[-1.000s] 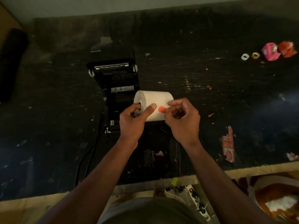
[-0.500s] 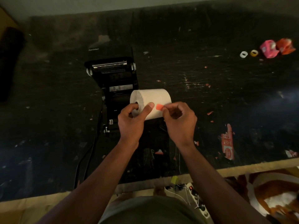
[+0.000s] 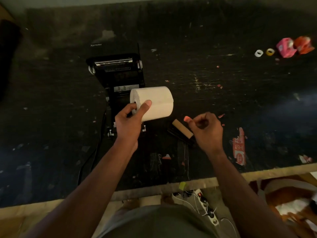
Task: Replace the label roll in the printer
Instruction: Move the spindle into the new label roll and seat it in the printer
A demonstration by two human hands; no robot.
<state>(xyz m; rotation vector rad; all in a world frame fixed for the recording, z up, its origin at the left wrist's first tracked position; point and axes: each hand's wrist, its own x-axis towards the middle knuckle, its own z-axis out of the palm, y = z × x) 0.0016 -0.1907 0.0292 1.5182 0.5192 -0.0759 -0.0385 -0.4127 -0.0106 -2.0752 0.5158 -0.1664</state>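
A white label roll (image 3: 155, 102) is held in the left hand (image 3: 128, 123), lifted above the table: the thumb is pressed on the roll's curved face and a finger is hooked into the core hole at its left end. The roll lies on its side, just in front of the printer (image 3: 118, 78) and overlapping its near part in the view. The right hand (image 3: 205, 130) is kept apart from the roll, loosely curled, with a small red sticker tab (image 3: 186, 118) pinched at the tips of thumb and forefinger. Just beside that hand, a bare brown cardboard core (image 3: 182, 130) is seen lying on the table, tilted across a thin dark object whose nature cannot be made out in the dim light.

The printer's black lid is raised, and the word "Xprinter" is printed in pale letters on the casing behind it. A black cable (image 3: 96, 148) is led from the printer toward the table's near edge. A torn red wrapper (image 3: 239, 146) bearing white lettering, too blurred to be read, lies to the right.

The black table (image 3: 223, 31) is scratched and strewn with paper scraps. At its far right are set a white tape ring (image 3: 258, 53), a yellow one (image 3: 270, 52), and pink (image 3: 286, 47) and orange (image 3: 304, 44) packages. A power strip (image 3: 205, 206) is visible on the floor below.
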